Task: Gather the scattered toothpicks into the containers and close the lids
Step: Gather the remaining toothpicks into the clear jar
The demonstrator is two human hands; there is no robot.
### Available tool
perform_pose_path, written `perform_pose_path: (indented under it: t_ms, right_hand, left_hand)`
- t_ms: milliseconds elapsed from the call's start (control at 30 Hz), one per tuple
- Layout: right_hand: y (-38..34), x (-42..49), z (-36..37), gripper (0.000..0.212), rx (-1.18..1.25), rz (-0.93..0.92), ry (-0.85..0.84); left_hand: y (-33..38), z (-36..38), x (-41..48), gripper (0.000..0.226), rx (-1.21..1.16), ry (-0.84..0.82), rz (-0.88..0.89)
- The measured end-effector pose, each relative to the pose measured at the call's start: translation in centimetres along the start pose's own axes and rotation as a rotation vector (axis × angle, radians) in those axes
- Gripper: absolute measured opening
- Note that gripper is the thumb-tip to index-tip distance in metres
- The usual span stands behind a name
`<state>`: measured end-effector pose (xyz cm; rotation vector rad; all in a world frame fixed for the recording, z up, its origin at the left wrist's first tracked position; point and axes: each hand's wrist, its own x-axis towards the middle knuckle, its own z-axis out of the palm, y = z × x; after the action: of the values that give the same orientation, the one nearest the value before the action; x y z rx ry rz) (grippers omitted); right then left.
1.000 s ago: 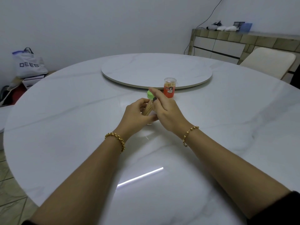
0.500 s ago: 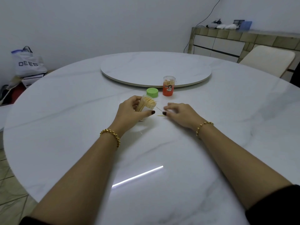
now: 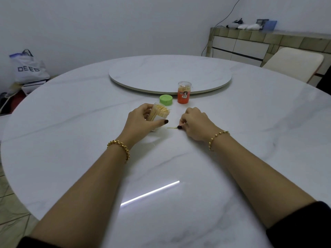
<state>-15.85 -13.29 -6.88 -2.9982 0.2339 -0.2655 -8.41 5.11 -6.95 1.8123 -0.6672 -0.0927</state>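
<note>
On the table (image 3: 71,122), right fingers (image 3: 184,122) pinch a crosswise toothpick (image 3: 172,128) (left fingers (image 3: 157,123) grip the container (image 3: 158,113)).

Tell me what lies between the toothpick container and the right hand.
Head view: one thin pale toothpick lies on the white marble table between the left hand's clear plastic container and the right hand, whose fingertips pinch its end.

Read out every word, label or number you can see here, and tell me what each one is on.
"DEES": printed on the white bag at the far left, by the wall.
Label on the orange toothpick container: there is a dark mark, but it is too small and blurred to read.
Nothing else carries readable text.
</note>
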Motion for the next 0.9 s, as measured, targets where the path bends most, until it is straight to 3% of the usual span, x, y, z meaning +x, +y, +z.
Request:
perform_pose_path:
  t_ms: [167, 433, 533, 767, 900]
  right_hand:
    - [-0.3, 0.0, 0.5, 0.019, -0.104, -0.021, 0.010]
    - [-0.2, 0.1, -2.0, 0.015, 0.184, 0.152, 0.190]
    - [-0.7, -0.2, -3.0, 0.010, 0.183, 0.104, 0.242]
    - [-2.6, -0.1, -4.1, 0.011, 0.098, -0.026, 0.171]
    - [-3.0, 0.1, -4.2, 0.007, 0.209, -0.103, 0.275]
  left_hand:
    - [0.1, 0.0, 0.0, 0.051, 0.003, 0.006, 0.002]
    - [0.4, 0.0, -0.1, 0.050, -0.023, -0.004, -0.004]
    - [0.6, 0.1, -0.2, 0.049, -0.019, -0.006, -0.003]
    - [1.2, 1.0, -0.6, 0.050, 0.003, -0.059, 0.036]
    - [1.6, 1.6, -0.9, 0.049, -0.001, -0.107, 0.059]
